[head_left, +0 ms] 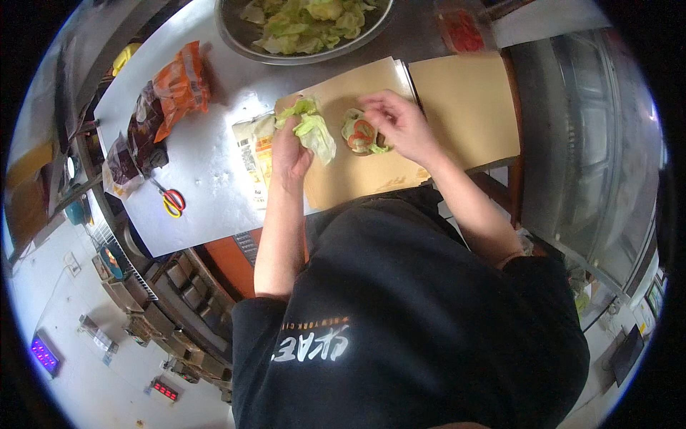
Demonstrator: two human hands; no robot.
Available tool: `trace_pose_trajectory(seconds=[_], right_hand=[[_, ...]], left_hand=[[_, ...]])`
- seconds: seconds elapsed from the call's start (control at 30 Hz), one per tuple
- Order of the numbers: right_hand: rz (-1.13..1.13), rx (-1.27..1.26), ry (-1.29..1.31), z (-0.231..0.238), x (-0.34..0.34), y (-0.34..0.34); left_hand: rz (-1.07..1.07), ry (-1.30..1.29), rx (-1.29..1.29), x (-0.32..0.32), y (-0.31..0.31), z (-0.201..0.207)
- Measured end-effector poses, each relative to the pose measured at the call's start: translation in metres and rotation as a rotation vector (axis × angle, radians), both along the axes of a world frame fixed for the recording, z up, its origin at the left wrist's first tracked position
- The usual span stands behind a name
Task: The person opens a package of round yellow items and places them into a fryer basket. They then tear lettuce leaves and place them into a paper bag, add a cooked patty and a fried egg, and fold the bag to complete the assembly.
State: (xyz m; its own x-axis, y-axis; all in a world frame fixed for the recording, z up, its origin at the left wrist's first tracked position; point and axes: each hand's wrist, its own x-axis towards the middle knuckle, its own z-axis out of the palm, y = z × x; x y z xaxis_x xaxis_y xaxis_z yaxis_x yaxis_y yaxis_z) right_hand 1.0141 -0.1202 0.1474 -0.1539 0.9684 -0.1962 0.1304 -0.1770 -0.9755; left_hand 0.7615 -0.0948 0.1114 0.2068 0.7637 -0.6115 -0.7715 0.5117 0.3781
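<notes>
My left hand (291,151) is closed around a pale green lettuce leaf (316,134), which hangs over its fingers above the left part of a tan board or sheet (371,177). On that tan surface lies a small round sandwich base topped with lettuce and red tomato slices (361,134); what is underneath is mostly hidden. Just right of it, my right hand (404,127) hovers with fingers bent and a little apart, the fingertips over the topping's edge. No object shows in the right hand, and whether it touches the topping is unclear.
A metal bowl (304,58) of torn lettuce stands at the far side. Red slices fill a clear container (463,32) at far right. Left lie an orange bag (182,89), a dark bag (145,127), scissors (172,201) and a printed packet (251,161). Another tan sheet (468,107) adjoins at right.
</notes>
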Motion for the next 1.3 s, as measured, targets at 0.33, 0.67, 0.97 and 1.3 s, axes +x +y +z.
trace_pose_trajectory(seconds=[0.33, 0.67, 0.97, 1.3], right_hand=[[0.044, 0.182, 0.010, 0.017, -0.045, 0.006], [-0.059, 0.043, 0.071, 0.008, -0.036, 0.014], [-0.004, -0.248, 0.804, 0.034, -0.014, 0.002], [-0.059, -0.151, 0.593, 0.020, -0.013, -0.011]], left_hand=[[0.135, -0.385, -0.139, 0.042, -0.035, 0.030], [-0.254, 0.175, 0.237, 0.070, -0.056, 0.071], [-0.274, 0.218, 0.228, 0.072, -0.048, 0.076], [-0.224, -0.282, 0.155, 0.065, -0.055, 0.085]])
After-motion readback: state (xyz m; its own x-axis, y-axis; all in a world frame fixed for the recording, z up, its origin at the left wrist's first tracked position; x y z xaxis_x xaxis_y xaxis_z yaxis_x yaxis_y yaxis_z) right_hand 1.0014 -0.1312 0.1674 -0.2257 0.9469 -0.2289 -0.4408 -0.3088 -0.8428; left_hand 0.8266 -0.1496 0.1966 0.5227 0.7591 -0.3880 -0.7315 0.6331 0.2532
